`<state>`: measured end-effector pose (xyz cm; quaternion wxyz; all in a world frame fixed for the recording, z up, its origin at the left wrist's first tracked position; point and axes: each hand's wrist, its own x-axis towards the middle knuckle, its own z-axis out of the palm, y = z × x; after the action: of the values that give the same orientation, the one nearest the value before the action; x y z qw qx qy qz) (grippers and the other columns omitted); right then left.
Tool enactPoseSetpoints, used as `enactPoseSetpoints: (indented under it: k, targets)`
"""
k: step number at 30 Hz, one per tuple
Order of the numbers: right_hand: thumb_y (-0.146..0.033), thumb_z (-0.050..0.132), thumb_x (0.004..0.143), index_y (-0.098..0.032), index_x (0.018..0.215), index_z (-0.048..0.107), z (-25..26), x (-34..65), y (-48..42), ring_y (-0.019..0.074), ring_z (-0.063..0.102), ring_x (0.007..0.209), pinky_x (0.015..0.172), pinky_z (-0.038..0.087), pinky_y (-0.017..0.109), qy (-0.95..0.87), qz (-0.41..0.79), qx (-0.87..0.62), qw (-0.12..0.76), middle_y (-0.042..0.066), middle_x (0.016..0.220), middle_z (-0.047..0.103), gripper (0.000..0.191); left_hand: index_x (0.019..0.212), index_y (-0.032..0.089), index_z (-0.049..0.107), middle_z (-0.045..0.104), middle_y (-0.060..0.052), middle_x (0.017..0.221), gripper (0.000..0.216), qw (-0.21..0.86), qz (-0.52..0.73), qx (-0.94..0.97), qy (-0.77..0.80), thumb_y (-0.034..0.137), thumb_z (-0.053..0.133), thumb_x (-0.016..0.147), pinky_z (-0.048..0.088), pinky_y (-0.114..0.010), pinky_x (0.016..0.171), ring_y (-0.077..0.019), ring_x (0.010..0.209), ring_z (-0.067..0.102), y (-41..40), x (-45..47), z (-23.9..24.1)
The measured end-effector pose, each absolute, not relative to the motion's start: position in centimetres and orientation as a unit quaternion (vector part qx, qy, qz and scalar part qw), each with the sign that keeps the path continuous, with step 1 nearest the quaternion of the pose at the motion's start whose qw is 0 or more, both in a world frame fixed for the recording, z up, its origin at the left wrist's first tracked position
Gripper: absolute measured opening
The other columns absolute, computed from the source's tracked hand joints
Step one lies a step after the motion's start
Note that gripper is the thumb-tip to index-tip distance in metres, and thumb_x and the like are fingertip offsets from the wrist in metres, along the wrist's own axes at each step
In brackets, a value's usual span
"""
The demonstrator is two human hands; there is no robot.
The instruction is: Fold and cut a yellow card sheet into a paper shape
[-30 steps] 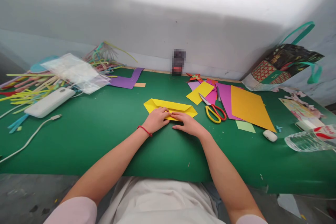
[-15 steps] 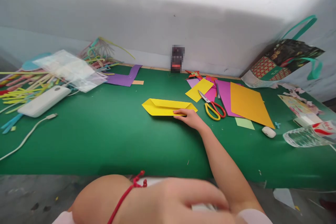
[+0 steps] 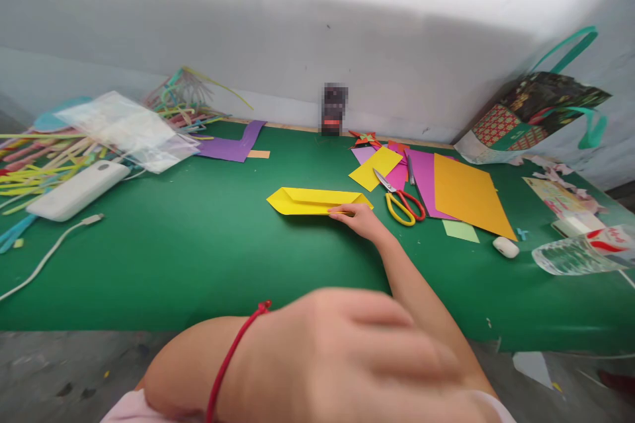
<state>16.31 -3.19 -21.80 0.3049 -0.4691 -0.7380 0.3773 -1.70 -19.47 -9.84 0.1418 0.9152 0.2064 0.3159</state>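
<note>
A folded yellow sheet of paper (image 3: 307,201), long with a pointed left end and raised flaps, lies on the green tabletop. My right hand (image 3: 356,217) pinches its near edge toward the right end, thumb underneath and fingers on top. Close to the camera, my left hand (image 3: 347,350) with a red cord bracelet (image 3: 225,357) crosses in front of my body. It is blurred, its fingertips are hidden, and it is well apart from the yellow paper. Just right of the paper rest scissors (image 3: 398,201) with one yellow and one red handle.
Coloured sheets, including an orange-yellow one (image 3: 471,195), lie at right near a water bottle (image 3: 570,254), a small white case (image 3: 506,247) and a patterned bag (image 3: 526,115). To the left are a white power bank (image 3: 79,190), a cable (image 3: 59,251) and many coloured strips (image 3: 54,158).
My left hand has risen in the foreground. My right thumb and fingers have closed together on the yellow paper's near edge, which sits slightly higher.
</note>
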Motion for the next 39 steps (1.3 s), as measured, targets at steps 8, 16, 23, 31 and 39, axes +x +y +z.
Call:
enactPoseSetpoints:
  k: [8,16,23,31,39]
  targets:
    - [-0.029,0.063,0.072,-0.021,0.078,0.071,-22.0,16.7,-3.0,0.0207,0.063,0.092,0.086,0.047,0.034,-0.751,0.383,-0.457,0.284,0.004,0.096,0.07,0.013,0.091,0.017,0.061,0.065,-0.006,0.091,0.025,0.182,0.356,0.797,0.452,0.021,0.038,0.085,0.047,-0.033,0.083,-0.0173,0.088,0.059,-4.4,-3.0,-17.9]
    - [-0.033,0.065,0.07,-0.022,0.081,0.071,-21.9,17.2,-3.0,0.0208,0.062,0.095,0.087,0.046,0.033,-0.729,0.427,-0.462,0.269,0.003,0.096,0.07,0.017,0.084,0.018,0.066,0.061,-0.004,0.099,0.029,0.261,0.241,0.765,0.538,0.028,0.04,0.083,0.042,-0.03,0.089,-0.0173,0.092,0.057,-1.5,-4.3,-21.9]
    - [-0.033,0.058,0.077,-0.023,0.088,0.07,-21.6,17.2,-3.1,0.0188,0.063,0.089,0.082,0.047,0.032,-0.762,0.37,-0.467,0.254,0.001,0.093,0.07,0.019,0.089,0.02,0.066,0.056,-0.003,0.11,0.044,0.331,0.203,0.741,0.548,0.041,0.027,0.087,0.039,-0.026,0.093,-0.0165,0.101,0.054,-0.9,-4.6,-21.3]
    - [-0.034,0.048,0.083,-0.023,0.085,0.066,-21.5,17.3,-3.1,0.0191,0.062,0.083,0.077,0.046,0.033,-0.803,0.312,-0.453,0.23,0.002,0.087,0.069,0.022,0.098,0.021,0.064,0.052,-0.006,0.114,0.043,0.278,0.142,0.794,0.521,0.052,0.04,0.08,0.039,-0.03,0.091,-0.0194,0.098,0.054,-1.7,-4.3,-20.3]
    - [-0.037,0.052,0.078,-0.022,0.076,0.055,-21.7,16.0,-3.1,0.0176,0.058,0.078,0.073,0.044,0.03,-0.738,0.304,-0.518,0.308,0.001,0.08,0.063,0.015,0.092,0.017,0.067,0.058,-0.006,0.105,0.038,0.232,0.172,0.793,0.536,0.045,0.041,0.083,0.043,-0.029,0.081,-0.0192,0.089,0.057,-1.8,-3.8,-20.7]
